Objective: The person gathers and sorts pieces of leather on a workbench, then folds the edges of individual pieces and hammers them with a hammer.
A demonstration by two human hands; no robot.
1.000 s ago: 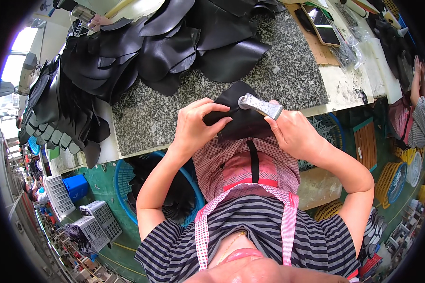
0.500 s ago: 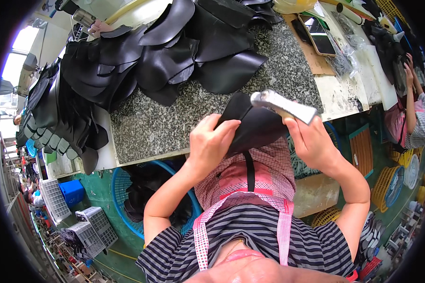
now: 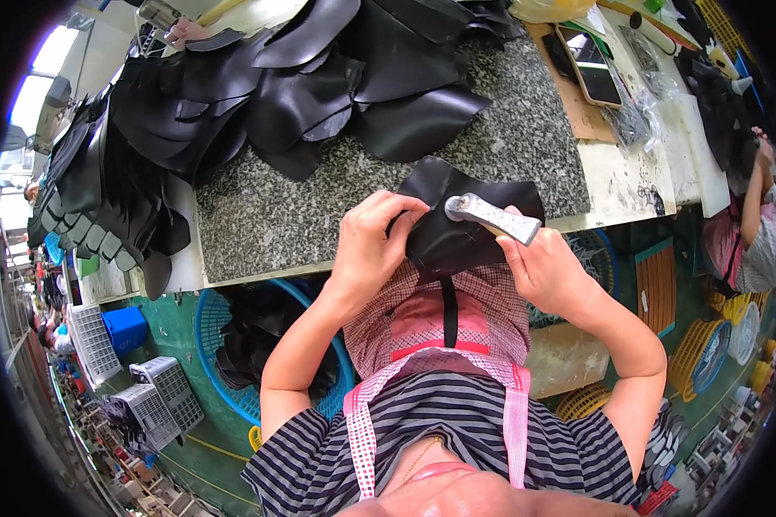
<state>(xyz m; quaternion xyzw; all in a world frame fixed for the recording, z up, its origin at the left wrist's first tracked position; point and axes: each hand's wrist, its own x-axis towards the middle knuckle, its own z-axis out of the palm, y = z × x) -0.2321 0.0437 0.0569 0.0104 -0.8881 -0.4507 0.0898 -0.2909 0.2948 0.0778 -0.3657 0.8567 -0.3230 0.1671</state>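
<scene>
A black leather piece [image 3: 440, 246] lies partly on the granite slab [image 3: 276, 220] and hangs over its front edge toward my apron. Pinching the left side of that piece, my left hand [image 3: 372, 237] has its thumb and fingers pressed together. My right hand [image 3: 547, 269] is wrapped round the handle of a hammer [image 3: 496, 217], whose metal head is over the leather; its round face is at or just above the surface. Most of the handle is hidden by my fingers.
Stacked black leather pieces [image 3: 310, 95] cover the back and left of the slab. A phone [image 3: 588, 65] lies at the back right. Below the bench stands a blue basket [image 3: 205, 345] of black pieces. Another person's arm [image 3: 754, 181] shows at far right.
The hammer has come down and left onto or close to the leather, with my right hand. The leather now lies flatter and more spread out on the slab's edge.
</scene>
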